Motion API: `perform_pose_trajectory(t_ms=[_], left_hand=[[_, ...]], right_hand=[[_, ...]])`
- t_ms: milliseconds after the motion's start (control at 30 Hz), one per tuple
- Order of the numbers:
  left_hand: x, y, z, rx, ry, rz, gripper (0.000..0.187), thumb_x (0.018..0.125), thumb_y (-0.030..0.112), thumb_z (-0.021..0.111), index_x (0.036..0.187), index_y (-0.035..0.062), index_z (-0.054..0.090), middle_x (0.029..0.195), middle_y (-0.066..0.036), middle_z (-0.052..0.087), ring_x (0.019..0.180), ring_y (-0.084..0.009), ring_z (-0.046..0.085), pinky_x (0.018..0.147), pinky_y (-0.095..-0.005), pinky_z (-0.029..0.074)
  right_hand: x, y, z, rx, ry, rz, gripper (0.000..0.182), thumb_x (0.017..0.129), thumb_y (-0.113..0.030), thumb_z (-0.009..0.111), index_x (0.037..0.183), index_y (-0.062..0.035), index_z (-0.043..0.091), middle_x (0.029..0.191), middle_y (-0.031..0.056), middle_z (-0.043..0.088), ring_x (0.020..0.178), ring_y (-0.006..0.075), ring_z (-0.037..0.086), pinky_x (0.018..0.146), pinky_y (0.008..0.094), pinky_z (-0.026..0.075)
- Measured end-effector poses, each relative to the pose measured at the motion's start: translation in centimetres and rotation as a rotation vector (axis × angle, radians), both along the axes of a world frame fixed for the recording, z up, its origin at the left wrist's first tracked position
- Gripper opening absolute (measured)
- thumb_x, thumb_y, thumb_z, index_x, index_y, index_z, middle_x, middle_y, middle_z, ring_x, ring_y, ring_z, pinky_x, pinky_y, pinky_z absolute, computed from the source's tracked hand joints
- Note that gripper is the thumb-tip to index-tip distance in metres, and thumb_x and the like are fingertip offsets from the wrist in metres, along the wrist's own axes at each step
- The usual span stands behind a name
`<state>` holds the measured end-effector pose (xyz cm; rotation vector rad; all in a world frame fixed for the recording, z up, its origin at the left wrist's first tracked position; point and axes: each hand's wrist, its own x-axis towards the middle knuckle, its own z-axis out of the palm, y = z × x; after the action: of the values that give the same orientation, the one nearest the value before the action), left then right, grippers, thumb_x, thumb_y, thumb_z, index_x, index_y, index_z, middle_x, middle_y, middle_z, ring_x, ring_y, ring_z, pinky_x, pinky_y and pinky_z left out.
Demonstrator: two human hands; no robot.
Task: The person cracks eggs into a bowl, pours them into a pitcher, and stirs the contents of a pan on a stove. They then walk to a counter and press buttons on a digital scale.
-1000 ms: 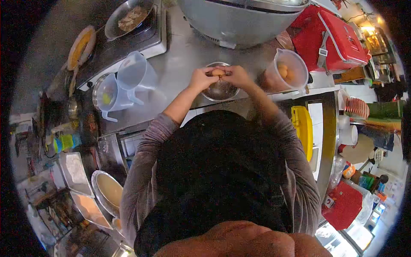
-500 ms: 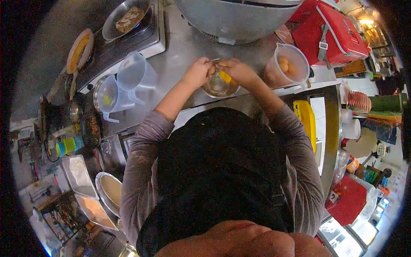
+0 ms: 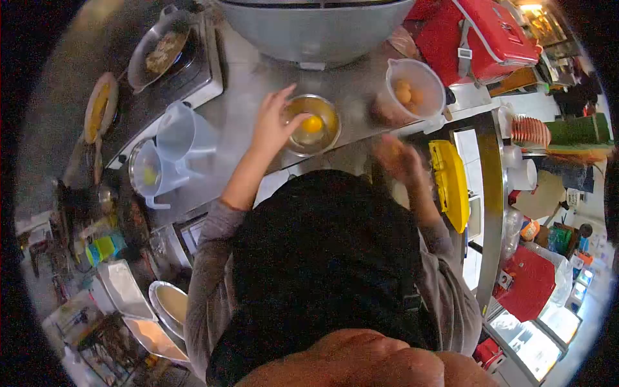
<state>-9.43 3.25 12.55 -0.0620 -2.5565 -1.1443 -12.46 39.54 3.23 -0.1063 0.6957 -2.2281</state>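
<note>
A small metal bowl (image 3: 333,137) stands on the steel counter, holding a raw egg with a whole yellow yolk (image 3: 313,124). My left hand (image 3: 272,122) is at the bowl's left side, its fingers apart and its thumb over the rim; nothing is in it. Off the counter's front edge, to the right of the bowl, my right hand (image 3: 405,162) is smeared by motion. A tan patch shows at its fingers, but I cannot make out whether it is eggshell. Several brown eggs (image 3: 404,92) lie in a clear plastic jug (image 3: 430,80) to the right.
Two clear plastic jugs (image 3: 187,132) stand on the left, beside a stove (image 3: 209,74) bearing a frying pan (image 3: 138,61). A large metal vessel (image 3: 316,32) is behind the bowl. A red cool box (image 3: 496,39) sits back right; a yellow object (image 3: 451,184) is low on the right.
The egg's yolk has dropped into the bowl. My hands have parted: the left has moved left and opened, the right has swung right and down, away from the bowl. The view has shifted slightly.
</note>
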Motion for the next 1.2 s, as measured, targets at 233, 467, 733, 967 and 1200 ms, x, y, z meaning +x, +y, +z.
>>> perform_pose_trajectory(t_ms=[233, 467, 733, 967, 1200], left_hand=[[2.2, -4.1, -6.9, 0.079, -0.198, 0.252, 0.066, 0.076, 0.030, 0.078, 0.129, 0.0047, 0.050, 0.115, -0.017, 0.053, 0.092, -0.0262, 0.061, 0.080, -0.0372, 0.051], [2.2, -3.8, -8.5, 0.112, -0.207, 0.218, 0.065, 0.076, 0.027, 0.077, 0.129, 0.0035, 0.049, 0.116, -0.018, 0.053, 0.088, -0.0251, 0.061, 0.079, -0.0353, 0.052], [3.9, -4.5, -6.7, 0.170, -0.134, 0.269, 0.057, 0.079, 0.023, 0.075, 0.128, 0.0051, 0.051, 0.116, -0.017, 0.053, 0.088, -0.0234, 0.060, 0.076, -0.0344, 0.053], [5.6, -5.2, -6.9, 0.133, -0.167, 0.342, 0.052, 0.080, 0.022, 0.074, 0.125, 0.0056, 0.054, 0.116, -0.016, 0.052, 0.088, -0.0228, 0.060, 0.071, -0.0317, 0.054], [5.8, -5.0, -6.0, 0.222, -0.244, 0.363, 0.051, 0.080, 0.022, 0.074, 0.124, 0.0053, 0.055, 0.116, -0.016, 0.052, 0.088, -0.0234, 0.061, 0.071, -0.0316, 0.054]], right_hand=[[1.4, 17.3, 0.0, 2.087, 0.812, -0.271, 0.028, 0.087, -0.023, 0.063, 0.103, -0.0002, 0.060, 0.096, 0.0193, 0.066, 0.088, 0.0334, 0.065, 0.078, 0.0398, 0.051], [-12.2, 0.6, 16.6, 1.548, 1.822, -0.272, 0.025, 0.076, -0.007, 0.068, 0.101, -0.0073, 0.067, 0.091, 0.0134, 0.068, 0.083, 0.0305, 0.065, 0.076, 0.0356, 0.051], [-20.9, -3.1, 8.8, 1.735, 2.057, 0.361, 0.039, 0.070, -0.011, 0.064, 0.109, -0.0135, 0.064, 0.098, 0.0106, 0.067, 0.089, 0.0266, 0.065, 0.078, 0.0366, 0.051], [-18.0, -4.3, 11.6, 1.865, 2.051, 0.320, 0.047, 0.082, -0.016, 0.055, 0.127, -0.0038, 0.053, 0.106, 0.0112, 0.065, 0.097, 0.0278, 0.063, 0.082, 0.0377, 0.049], [-22.0, -1.3, 7.0, 1.531, 2.104, 0.239, 0.055, 0.074, -0.017, 0.064, 0.127, -0.0058, 0.055, 0.119, 0.0164, 0.061, 0.103, 0.0340, 0.061, 0.091, 0.0407, 0.047]])
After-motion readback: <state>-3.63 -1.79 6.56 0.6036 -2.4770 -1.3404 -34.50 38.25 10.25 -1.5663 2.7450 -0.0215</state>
